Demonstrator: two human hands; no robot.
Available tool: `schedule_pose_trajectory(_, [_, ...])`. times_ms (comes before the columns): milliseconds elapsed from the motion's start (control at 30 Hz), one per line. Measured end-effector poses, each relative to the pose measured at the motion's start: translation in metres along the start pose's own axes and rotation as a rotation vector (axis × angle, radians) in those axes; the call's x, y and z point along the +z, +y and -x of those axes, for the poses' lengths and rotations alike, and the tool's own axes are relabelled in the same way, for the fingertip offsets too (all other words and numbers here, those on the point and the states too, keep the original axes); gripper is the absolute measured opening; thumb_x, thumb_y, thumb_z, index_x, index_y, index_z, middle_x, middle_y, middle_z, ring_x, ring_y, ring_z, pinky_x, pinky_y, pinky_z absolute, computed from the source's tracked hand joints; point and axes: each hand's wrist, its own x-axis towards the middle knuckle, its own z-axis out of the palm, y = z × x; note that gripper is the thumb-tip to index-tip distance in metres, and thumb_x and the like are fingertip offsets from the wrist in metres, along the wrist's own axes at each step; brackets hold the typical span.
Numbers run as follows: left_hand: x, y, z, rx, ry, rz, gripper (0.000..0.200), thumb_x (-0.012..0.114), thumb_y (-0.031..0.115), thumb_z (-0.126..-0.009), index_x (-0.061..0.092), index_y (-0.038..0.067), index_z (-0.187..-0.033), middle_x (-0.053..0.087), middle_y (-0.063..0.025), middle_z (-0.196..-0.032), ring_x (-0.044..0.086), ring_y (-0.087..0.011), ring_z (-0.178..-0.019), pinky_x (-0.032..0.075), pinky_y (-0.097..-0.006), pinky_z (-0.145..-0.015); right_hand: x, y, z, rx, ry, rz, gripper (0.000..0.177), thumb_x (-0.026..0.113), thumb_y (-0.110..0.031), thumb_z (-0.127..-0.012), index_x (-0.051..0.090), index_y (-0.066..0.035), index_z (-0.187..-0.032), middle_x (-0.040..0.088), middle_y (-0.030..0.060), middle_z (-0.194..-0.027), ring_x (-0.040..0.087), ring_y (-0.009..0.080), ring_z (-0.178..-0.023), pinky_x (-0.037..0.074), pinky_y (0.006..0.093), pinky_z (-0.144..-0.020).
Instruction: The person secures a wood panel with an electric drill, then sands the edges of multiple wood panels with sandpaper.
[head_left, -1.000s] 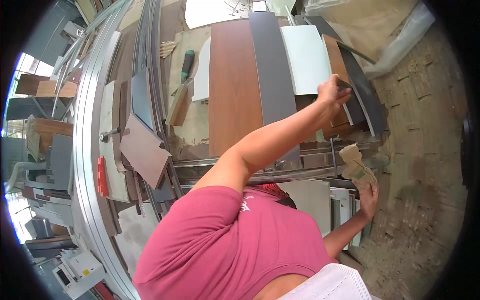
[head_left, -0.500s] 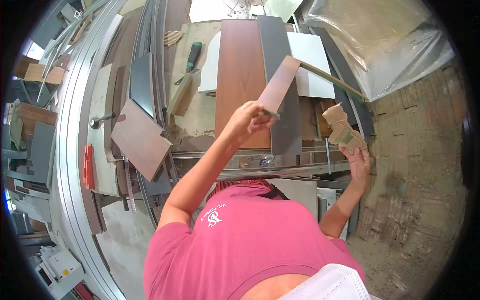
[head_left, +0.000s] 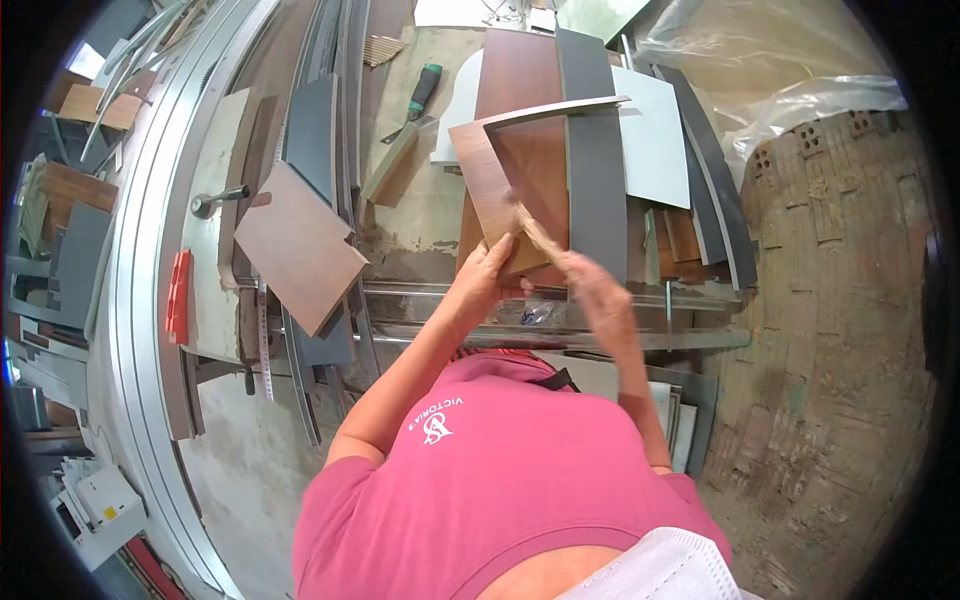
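My left hand (head_left: 488, 272) grips the near end of a bent, wood-look panel piece (head_left: 482, 178). The thumb lies on its face. A narrow arm of that piece runs off to the right from its far end. In my blurred right hand (head_left: 602, 298) is a brown piece of torn cardboard (head_left: 541, 238), seen nearly edge-on, its tip against or just over the panel's face. Beneath the held piece lie a reddish-brown board (head_left: 540, 150) and a dark grey board (head_left: 597, 160) on the bench.
A green-and-black handled scraper (head_left: 424, 92) lies beside a small wood block (head_left: 393, 163). A white panel (head_left: 652, 135) leans to the right, near plastic sheeting (head_left: 800, 120). On the left are a metal rail (head_left: 140, 300), a red clamp-like part (head_left: 178, 297) and a notched panel (head_left: 300, 245).
My right hand has swung left with the cardboard, bringing it to the panel piece. The left hand has lowered the panel piece toward me and turned it.
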Motion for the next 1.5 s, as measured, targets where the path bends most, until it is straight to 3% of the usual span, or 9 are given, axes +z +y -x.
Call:
schedule_pose_trajectory(300, [-0.023,-0.011,0.026,-0.023,-0.070,-0.056,0.039,0.046,0.032,-0.093,0.040,0.006,-0.121,0.055,-0.0090,-0.108,0.059,-0.0186,-0.083,0.053,-0.0344,-0.073,0.038,-0.005,-0.106,0.130,-0.247,0.122,0.031,0.048,-0.014,-0.091,0.053,-0.010,-0.121,0.062,0.0127,-0.108,0.062,0.0276,-0.096,0.047,0.0342,-0.081])
schedule_pose_trajectory(400, [-0.020,-0.014,0.034,-0.051,-0.025,0.001,0.042,0.046,0.029,-0.093,0.037,0.005,-0.126,0.053,-0.0105,-0.113,0.058,-0.0234,-0.099,0.052,-0.0366,-0.080,0.037,-0.044,-0.133,0.010,-0.224,0.332,0.029,0.047,-0.014,-0.089,0.057,-0.014,-0.116,0.062,0.0107,-0.108,0.061,0.0299,-0.092,0.047,0.0360,-0.082])
schedule_pose_trajectory(500, [-0.026,-0.013,0.039,0.088,-0.064,0.239,0.039,0.049,0.021,-0.092,0.037,0.005,-0.126,0.053,-0.0110,-0.113,0.059,-0.0263,-0.100,0.052,-0.0371,-0.081,0.030,-0.086,-0.119,-0.508,-0.413,0.531,0.033,0.052,-0.008,-0.082,0.059,-0.017,-0.113,0.059,0.0070,-0.112,0.057,0.0280,-0.093,0.047,0.0350,-0.083])
schedule_pose_trajectory(567, [-0.028,-0.009,0.042,0.095,-0.042,0.237,0.039,0.049,0.019,-0.091,0.038,0.005,-0.125,0.053,-0.0113,-0.113,0.059,-0.0260,-0.098,0.052,-0.0371,-0.081,0.034,-0.101,-0.109,-0.583,-0.893,0.558,0.040,0.054,-0.002,-0.074,0.059,-0.020,-0.110,0.055,0.0024,-0.118,0.054,0.0246,-0.095,0.048,0.0309,-0.083])
schedule_pose_trajectory(633, [-0.025,-0.007,0.046,0.141,-0.010,0.118,0.038,0.048,0.017,-0.091,0.035,0.003,-0.124,0.054,-0.0129,-0.112,0.060,-0.0251,-0.095,0.051,-0.0378,-0.082,0.043,-0.096,-0.122,-0.685,-0.902,0.617,0.042,0.055,-0.001,-0.073,0.059,-0.020,-0.110,0.053,0.0004,-0.119,0.053,0.0238,-0.094,0.048,0.0304,-0.082])
schedule_pose_trajectory(933, [-0.019,-0.007,0.070,0.305,0.004,-0.009,0.041,0.049,0.015,-0.090,0.029,0.001,-0.122,0.053,-0.0164,-0.108,0.061,-0.0254,-0.094,0.050,-0.0368,-0.083,0.033,-0.097,-0.237,-0.969,-0.426,0.937,0.036,0.051,-0.004,-0.080,0.058,-0.014,-0.114,0.053,0.0066,-0.124,0.053,0.0236,-0.109,0.035,0.0411,-0.099])
schedule_pose_trajectory(1000, [-0.022,-0.010,0.072,0.316,-0.008,0.008,0.041,0.049,0.015,-0.089,0.029,0.000,-0.122,0.053,-0.0170,-0.108,0.061,-0.0253,-0.093,0.050,-0.0368,-0.084,0.018,-0.088,-0.244,-0.465,-0.422,0.893,0.030,0.047,-0.009,-0.086,0.056,-0.010,-0.115,0.055,0.0102,-0.119,0.051,0.0282,-0.109,0.037,0.0406,-0.097])
schedule_pose_trajectory(1233, [-0.037,0.007,0.096,0.376,0.109,-0.028,0.036,0.045,0.016,-0.089,0.033,0.002,-0.121,0.054,-0.0145,-0.108,0.062,-0.0239,-0.092,0.048,-0.0365,-0.083,-0.061,0.023,-0.228,-0.252,-0.192,0.839,0.027,0.042,-0.012,-0.090,0.056,-0.010,-0.113,0.060,0.0162,-0.104,0.056,0.0368,-0.095,0.044,0.0411,-0.082])
schedule_pose_trajectory(1500, [-0.077,0.066,0.008,0.643,0.156,0.237,0.034,0.044,0.016,-0.087,0.039,0.003,-0.118,0.055,-0.0130,-0.105,0.059,-0.0277,-0.096,0.048,-0.0405,-0.080,-0.116,0.007,-0.131,-0.066,0.166,0.639,0.032,0.043,-0.016,-0.092,0.050,-0.011,-0.123,0.057,0.0193,-0.111,0.055,0.0337,-0.103,0.043,0.0384,-0.083])
